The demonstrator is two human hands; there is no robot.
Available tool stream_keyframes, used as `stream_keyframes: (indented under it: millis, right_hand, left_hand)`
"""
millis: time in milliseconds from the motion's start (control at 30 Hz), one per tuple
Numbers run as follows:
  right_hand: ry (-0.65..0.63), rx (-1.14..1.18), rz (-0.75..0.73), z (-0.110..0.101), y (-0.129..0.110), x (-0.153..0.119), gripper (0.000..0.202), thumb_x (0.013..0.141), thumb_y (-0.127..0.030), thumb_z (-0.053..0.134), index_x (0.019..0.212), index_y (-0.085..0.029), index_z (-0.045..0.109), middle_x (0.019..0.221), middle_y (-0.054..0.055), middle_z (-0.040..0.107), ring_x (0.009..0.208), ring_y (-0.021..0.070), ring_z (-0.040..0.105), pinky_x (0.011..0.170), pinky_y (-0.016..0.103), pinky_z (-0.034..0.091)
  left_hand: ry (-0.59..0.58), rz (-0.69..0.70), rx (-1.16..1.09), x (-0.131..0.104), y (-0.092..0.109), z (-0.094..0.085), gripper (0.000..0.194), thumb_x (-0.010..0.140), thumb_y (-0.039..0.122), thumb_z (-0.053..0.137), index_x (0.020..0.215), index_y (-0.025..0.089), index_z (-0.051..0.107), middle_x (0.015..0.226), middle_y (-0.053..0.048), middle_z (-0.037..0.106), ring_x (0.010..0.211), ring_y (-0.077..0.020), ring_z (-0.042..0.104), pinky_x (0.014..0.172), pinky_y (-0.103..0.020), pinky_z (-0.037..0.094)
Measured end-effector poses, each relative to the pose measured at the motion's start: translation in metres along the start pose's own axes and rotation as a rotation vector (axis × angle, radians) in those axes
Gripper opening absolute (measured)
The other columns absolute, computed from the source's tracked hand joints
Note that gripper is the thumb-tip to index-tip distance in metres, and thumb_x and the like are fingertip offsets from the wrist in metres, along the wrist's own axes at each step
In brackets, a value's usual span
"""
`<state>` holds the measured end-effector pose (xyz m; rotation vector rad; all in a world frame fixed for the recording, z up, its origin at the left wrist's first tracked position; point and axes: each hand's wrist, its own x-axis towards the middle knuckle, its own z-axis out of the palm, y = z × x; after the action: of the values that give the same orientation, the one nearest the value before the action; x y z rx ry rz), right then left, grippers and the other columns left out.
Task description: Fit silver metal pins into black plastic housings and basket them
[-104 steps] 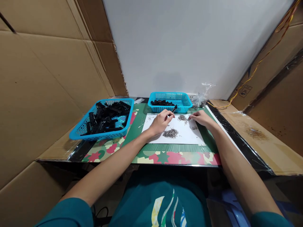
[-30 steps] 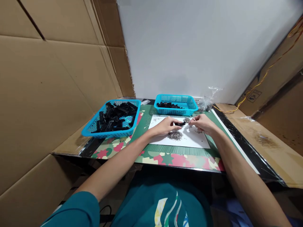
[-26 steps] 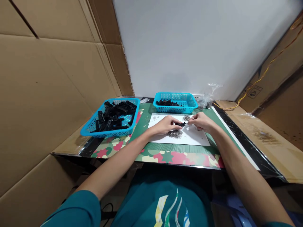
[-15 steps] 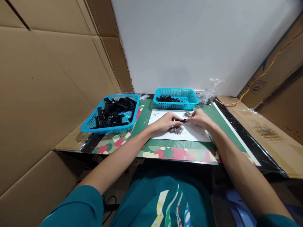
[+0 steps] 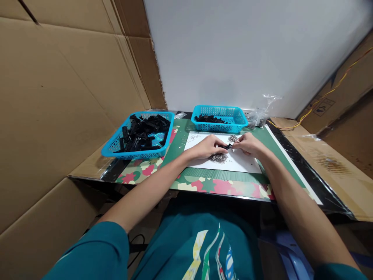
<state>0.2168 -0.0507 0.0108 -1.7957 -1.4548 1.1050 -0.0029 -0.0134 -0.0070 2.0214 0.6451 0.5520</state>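
Over a white sheet (image 5: 192, 163), my left hand (image 5: 207, 147) pinches a small black plastic part (image 5: 226, 147) between thumb and fingers. My right hand (image 5: 247, 144) is closed at the right end of that same part, fingertips pressed together. A thin silvery stick-like piece (image 5: 235, 139) shows at the right fingertips; its kind is too small to tell. Just below the part lies a pile of small metal pins or springs (image 5: 219, 158). Another small metal pile (image 5: 232, 138) sits behind the right fingertips, partly hidden by them.
At the left stands a blue basket (image 5: 135, 155) heaped with black plastic parts (image 5: 145, 130). A second blue basket (image 5: 221, 127) at the back holds smaller black pieces (image 5: 210, 119). Clear plastic bags (image 5: 258, 116) lie beside it. Cardboard walls (image 5: 67, 97) and a yellow cable (image 5: 305, 114) flank the table.
The camera view has shifted slightly. Both hands stay together at the black part, whose angle has changed a little; the thin silvery piece shows more plainly at the right fingertips.
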Motion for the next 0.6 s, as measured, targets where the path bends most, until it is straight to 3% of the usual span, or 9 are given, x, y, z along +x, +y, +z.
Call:
stream_keyframes:
  millis: [200, 433, 600]
  right_hand:
    - [0.068, -0.026, -0.044, 0.005, 0.005, 0.006, 0.016, 0.073, -0.014, 0.073, 0.061, -0.017, 0.063, 0.044, -0.005, 0.041, 0.041, 0.0091, 0.033, 0.041, 0.027, 0.022]
    - [0.177, -0.022, -0.062, 0.008, 0.003, 0.011, 0.009, 0.07, -0.013, 0.074, 0.065, -0.016, 0.067, 0.046, -0.004, 0.046, 0.043, 0.0093, 0.037, 0.042, 0.026, 0.027]
    - [0.174, 0.022, -0.076, 0.009, 0.005, 0.012, 0.007, 0.069, -0.017, 0.077, 0.067, -0.015, 0.07, 0.045, -0.004, 0.047, 0.041, 0.0089, 0.036, 0.041, 0.025, 0.026]
  left_hand:
    - [0.023, -0.021, -0.024, 0.001, 0.002, 0.001, 0.03, 0.085, 0.036, 0.079, 0.095, 0.008, 0.085, 0.073, -0.007, 0.068, 0.065, -0.0133, 0.052, 0.061, -0.029, 0.04]
    - [0.046, -0.016, -0.036, 0.004, 0.007, 0.0, 0.032, 0.087, 0.037, 0.077, 0.093, 0.007, 0.084, 0.072, -0.007, 0.064, 0.063, -0.0121, 0.047, 0.056, -0.029, 0.035]
    - [0.056, -0.042, -0.089, 0.001, 0.008, 0.0, 0.033, 0.088, 0.039, 0.075, 0.089, 0.006, 0.083, 0.067, -0.004, 0.057, 0.058, -0.0097, 0.039, 0.052, -0.028, 0.027]
